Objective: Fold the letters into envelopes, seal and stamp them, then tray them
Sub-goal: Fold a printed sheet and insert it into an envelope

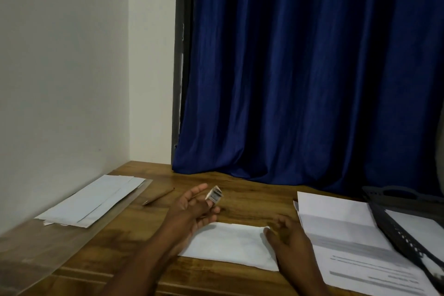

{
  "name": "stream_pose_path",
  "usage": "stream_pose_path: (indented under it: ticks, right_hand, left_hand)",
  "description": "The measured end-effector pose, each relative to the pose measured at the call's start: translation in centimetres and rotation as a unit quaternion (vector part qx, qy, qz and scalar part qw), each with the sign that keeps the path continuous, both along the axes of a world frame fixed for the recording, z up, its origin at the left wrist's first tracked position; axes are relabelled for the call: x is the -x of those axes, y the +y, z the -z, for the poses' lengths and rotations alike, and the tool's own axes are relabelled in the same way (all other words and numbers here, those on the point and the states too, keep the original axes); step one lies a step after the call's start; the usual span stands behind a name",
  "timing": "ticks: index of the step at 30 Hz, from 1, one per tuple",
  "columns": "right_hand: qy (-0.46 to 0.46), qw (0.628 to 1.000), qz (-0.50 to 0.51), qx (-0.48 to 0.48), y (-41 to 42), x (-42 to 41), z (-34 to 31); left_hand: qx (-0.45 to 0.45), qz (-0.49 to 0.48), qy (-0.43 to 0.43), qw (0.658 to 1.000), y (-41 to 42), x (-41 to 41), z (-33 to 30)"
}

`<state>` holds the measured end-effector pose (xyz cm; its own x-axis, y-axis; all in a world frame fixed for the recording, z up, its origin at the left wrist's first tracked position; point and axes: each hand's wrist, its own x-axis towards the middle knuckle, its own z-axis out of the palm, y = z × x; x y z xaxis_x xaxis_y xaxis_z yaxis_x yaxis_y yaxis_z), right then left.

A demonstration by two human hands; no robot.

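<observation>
Head view, at my desk: my left hand (pixel 192 209) lifts a small stamp (pixel 213 196) off the wood, pinched at my fingertips, the remaining fingers loosely spread. My right hand (pixel 288 240) rests on the right end of the white envelope (pixel 228 245), fingers relaxed and gripping nothing. The envelope lies flat between my two hands, just under the raised stamp.

Beyond my left hand sits a stack of spare envelopes (pixel 93 199) on a clear plastic sleeve (pixel 48 243), with a pencil (pixel 158 196) between that stack and my fingers. To the right of my right hand lie the printed letters (pixel 348 243), and past them the dark tray (pixel 403 230) — one sheet already in it.

The step, as I judge it, is stamping. To do it well I should keep the right hand pinning the envelope so it cannot slide, bring the stamp down square to a far corner, then press it flat from the middle outward — no lifted edges. The stamp is blurred; which face is up I cannot tell.
</observation>
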<state>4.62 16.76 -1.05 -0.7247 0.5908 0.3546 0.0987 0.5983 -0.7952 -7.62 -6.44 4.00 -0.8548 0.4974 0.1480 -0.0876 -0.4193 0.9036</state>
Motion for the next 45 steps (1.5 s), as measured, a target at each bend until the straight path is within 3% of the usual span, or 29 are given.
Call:
stream_pose_path:
  ticks: [4,8,18,34,45]
  right_hand:
    - [0.109,0.993,0.015,0.052,-0.6,-0.8,-0.6]
    - [0.162,0.985,-0.010,0.063,-1.3,-1.0,-1.2]
    - [0.177,0.972,-0.137,0.066,-4.4,1.3,-1.3]
    - [0.145,0.983,-0.117,0.009,-4.4,0.9,-0.9]
    - [0.154,0.979,-0.120,0.053,-3.9,1.1,-0.6]
  left_hand:
    - [-0.012,0.038,-0.006,0.999,2.6,-1.2,1.5]
    - [0.041,0.050,0.020,0.998,3.3,-1.4,3.1]
    - [0.075,0.066,0.058,0.993,3.2,-1.3,3.8]
    - [0.070,0.057,0.080,0.993,3.3,-1.8,3.8]
    - [0.089,0.023,0.103,0.990,3.7,-2.1,3.6]
